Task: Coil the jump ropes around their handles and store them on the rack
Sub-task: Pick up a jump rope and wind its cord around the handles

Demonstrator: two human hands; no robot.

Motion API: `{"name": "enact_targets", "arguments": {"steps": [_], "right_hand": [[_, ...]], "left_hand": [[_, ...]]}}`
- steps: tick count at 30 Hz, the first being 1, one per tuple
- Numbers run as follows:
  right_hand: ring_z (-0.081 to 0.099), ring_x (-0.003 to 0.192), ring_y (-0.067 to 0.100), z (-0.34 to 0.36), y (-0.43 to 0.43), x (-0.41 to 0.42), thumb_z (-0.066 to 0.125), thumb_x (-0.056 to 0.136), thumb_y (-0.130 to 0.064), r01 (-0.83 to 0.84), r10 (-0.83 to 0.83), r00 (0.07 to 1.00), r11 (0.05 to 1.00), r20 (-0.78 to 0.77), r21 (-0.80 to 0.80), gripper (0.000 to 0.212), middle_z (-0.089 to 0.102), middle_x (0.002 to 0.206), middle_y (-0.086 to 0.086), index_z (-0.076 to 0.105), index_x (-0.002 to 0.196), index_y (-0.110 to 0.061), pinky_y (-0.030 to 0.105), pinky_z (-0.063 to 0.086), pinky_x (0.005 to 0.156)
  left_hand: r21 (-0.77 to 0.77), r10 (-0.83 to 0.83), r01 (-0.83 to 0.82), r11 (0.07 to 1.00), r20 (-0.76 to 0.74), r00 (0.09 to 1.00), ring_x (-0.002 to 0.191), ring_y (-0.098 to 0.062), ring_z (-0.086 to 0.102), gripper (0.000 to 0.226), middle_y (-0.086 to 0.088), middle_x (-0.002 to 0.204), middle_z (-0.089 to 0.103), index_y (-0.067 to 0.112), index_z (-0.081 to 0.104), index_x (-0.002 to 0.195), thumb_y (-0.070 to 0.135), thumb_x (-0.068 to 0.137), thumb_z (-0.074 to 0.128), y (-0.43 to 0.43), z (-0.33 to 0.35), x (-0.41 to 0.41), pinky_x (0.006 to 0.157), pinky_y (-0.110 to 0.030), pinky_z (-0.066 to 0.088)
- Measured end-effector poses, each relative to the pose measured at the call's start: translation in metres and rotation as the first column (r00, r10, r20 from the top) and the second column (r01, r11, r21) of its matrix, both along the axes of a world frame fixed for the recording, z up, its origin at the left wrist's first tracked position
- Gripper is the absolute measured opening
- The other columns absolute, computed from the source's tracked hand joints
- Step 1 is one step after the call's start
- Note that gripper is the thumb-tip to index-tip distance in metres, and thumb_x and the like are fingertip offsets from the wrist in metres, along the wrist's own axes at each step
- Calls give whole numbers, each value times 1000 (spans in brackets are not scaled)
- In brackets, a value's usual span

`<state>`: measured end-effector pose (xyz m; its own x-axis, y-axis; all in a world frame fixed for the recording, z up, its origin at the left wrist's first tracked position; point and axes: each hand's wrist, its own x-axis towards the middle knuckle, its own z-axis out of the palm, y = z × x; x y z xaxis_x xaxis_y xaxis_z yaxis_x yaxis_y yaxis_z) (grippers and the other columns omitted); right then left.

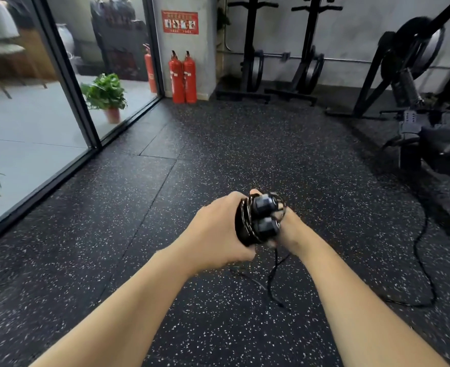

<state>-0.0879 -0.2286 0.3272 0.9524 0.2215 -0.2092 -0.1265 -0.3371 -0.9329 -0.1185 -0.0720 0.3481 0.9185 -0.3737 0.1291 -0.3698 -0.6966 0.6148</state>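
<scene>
- Far left: glass partition (67,83) on a dark frame, potted plant (106,98) behind it on grey floor.
- Left of centre at back wall: two red fire extinguishers (182,78) side by side under a red notice (180,22).
- Underfoot: black speckled rubber floor (112,207), tile seams visible.
- Left hand (218,231): grip curled round two black jump rope handles (263,215), held side by side, end caps facing camera.
- Jump rope cord (246,218): several turns already wound round handles, right against left palm; loose tail drops below hands and trails onto floor.
- Right hand (289,229): touching handles on right side, fingers curled against bundle with cord running over them; exact pinch mostly hidden behind handles.
- Back centre-right: two black upright stands (250,49) against wall.
- Right: black fan-wheel exercise machine (414,56), black cable (420,250) snaking across floor from it.
</scene>
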Motion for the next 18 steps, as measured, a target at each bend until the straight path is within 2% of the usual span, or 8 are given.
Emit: {"name": "enact_targets", "arguments": {"steps": [1,3,5,8,10,13,15,18], "right_hand": [[38,38,17,-1,4,-2,37,97,-4,10,-10,1000,1000,-24,-17,35,43,49,10,48,64,1,25,33,44],[36,35,17,-4,13,-7,30,91,-1,48,-53,995,997,-81,-56,33,43,42,3,45,62,-5,24,33,45],[38,35,17,-4,21,-12,29,96,-11,76,-78,985,997,-156,-20,36,42,39,-1,43,62,-9,22,36,44],[42,40,19,-3,32,-16,37,102,-40,103,-70,966,987,-250,120,48,44,44,0,49,67,-9,23,43,44],[43,42,20,-1,35,-17,40,101,-45,124,-68,956,976,-286,180,50,45,46,0,53,69,-9,22,44,44],[45,41,18,-6,39,-17,32,103,-46,-7,14,980,999,-197,33,53,47,47,0,57,74,-8,25,41,50],[39,37,14,-9,44,-17,29,102,-49,-90,78,982,994,-173,-62,57,43,46,-2,57,75,-8,28,40,54],[32,35,11,-10,50,-18,29,100,-55,-114,87,976,985,-199,-128,58,41,46,-3,55,73,-10,26,38,46]], "left_hand": [[-70,48,-50,996,-29,998,80,-14,61,51,9,87,61,31,44,102,22,64,77,1,-2,2,70,-34,52],[-169,124,-136,976,-81,989,85,-14,64,67,9,95,64,33,42,118,26,63,79,4,-7,5,74,-36,54],[-165,198,-211,964,-91,976,84,-13,63,61,11,91,65,31,48,112,34,59,77,7,-10,10,77,-38,54],[-218,326,-351,911,-141,935,77,-13,62,51,11,81,65,32,52,96,40,49,68,17,-11,17,76,-40,54],[-211,387,-416,885,-164,907,78,-14,62,52,11,82,65,32,52,96,42,47,67,24,-12,20,78,-42,54],[-175,435,-464,868,-183,882,80,-17,64,56,9,86,66,29,53,98,46,47,67,30,-14,22,79,-43,55],[-126,453,-476,870,-178,874,81,-17,63,58,7,88,64,26,52,101,48,51,73,32,-14,23,77,-41,55],[-33,507,-516,856,-143,850,84,-19,61,54,6,91,63,22,49,105,41,65,79,35,-17,29,74,-36,51]]}}
